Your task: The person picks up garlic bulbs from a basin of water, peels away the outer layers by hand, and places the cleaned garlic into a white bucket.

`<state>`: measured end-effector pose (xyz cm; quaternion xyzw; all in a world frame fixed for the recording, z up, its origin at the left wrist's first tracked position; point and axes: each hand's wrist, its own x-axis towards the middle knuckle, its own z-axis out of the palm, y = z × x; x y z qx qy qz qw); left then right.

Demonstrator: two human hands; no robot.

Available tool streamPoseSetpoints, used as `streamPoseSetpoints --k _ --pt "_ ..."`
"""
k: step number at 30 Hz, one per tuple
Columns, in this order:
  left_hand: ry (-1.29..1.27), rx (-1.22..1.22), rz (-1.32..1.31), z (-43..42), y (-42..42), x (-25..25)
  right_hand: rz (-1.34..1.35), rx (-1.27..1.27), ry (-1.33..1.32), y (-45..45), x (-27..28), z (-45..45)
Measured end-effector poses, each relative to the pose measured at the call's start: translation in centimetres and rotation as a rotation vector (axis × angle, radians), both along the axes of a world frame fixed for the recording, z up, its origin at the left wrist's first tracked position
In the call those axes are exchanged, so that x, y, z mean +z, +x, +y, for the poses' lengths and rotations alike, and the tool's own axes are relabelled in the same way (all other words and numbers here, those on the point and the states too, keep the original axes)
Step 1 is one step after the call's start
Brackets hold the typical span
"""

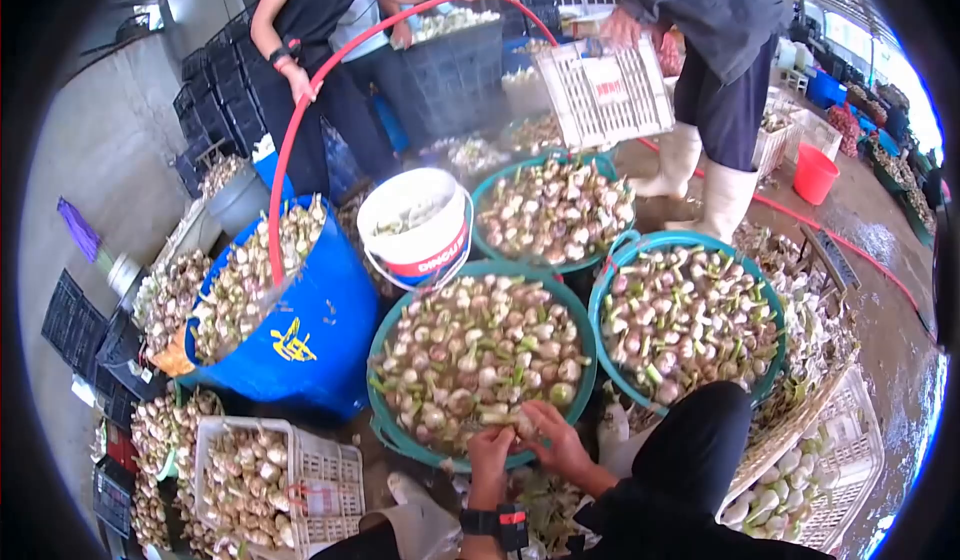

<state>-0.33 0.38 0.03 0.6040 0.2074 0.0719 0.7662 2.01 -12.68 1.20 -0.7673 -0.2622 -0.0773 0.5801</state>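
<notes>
Over the near rim of a green tub [585, 325] filled with garlic bulbs, my two hands are close together. A garlic bulb [522, 428] is between their fingertips, partly hidden by them. My left hand [491, 451] is closed, its fingers pinched at the bulb's left side. From the right, my right hand [553, 438] grips the same bulb with bent fingers. Loose garlic bulbs [470, 355] with green stem stubs lie just beyond the hands, in the tub.
To the right stands another garlic tub [600, 325]; a third tub [478, 200] is behind. A white bucket [420, 260] and blue barrel [320, 330] stand left. One person holds a red hose [285, 150]; another tilts a white crate [605, 95]. Garlic crates [330, 475] flank me.
</notes>
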Motion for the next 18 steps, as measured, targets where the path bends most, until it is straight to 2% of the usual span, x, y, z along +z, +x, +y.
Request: streamPoseSetpoints --k 1,7,8,9,10,13,18 --pt "-0.065 0.063 -0.010 -0.3 -0.1 0.1 0.009 0.008 0.008 -0.1 0.3 0.0" --pt "-0.094 0.080 -0.033 0.2 -0.5 -1.2 -0.061 0.019 -0.029 -0.4 0.3 -0.1" --pt "-0.079 -0.038 -0.041 0.6 -0.9 -0.2 0.101 0.085 0.084 -0.4 0.8 -0.4" --pt "-0.082 -0.049 -0.044 0.8 -1.2 0.9 0.266 0.144 0.193 -0.4 1.0 -0.8" --pt "-0.039 -0.099 -0.009 0.9 -1.4 1.8 0.544 0.312 0.447 0.1 -1.1 -0.8" --pt "0.042 -0.179 0.021 1.1 -1.1 2.6 0.486 0.327 0.349 0.0 -0.8 -1.0" --pt "0.092 -0.074 -0.021 0.2 -0.2 2.2 0.370 0.213 0.254 -0.3 0.7 -1.1"
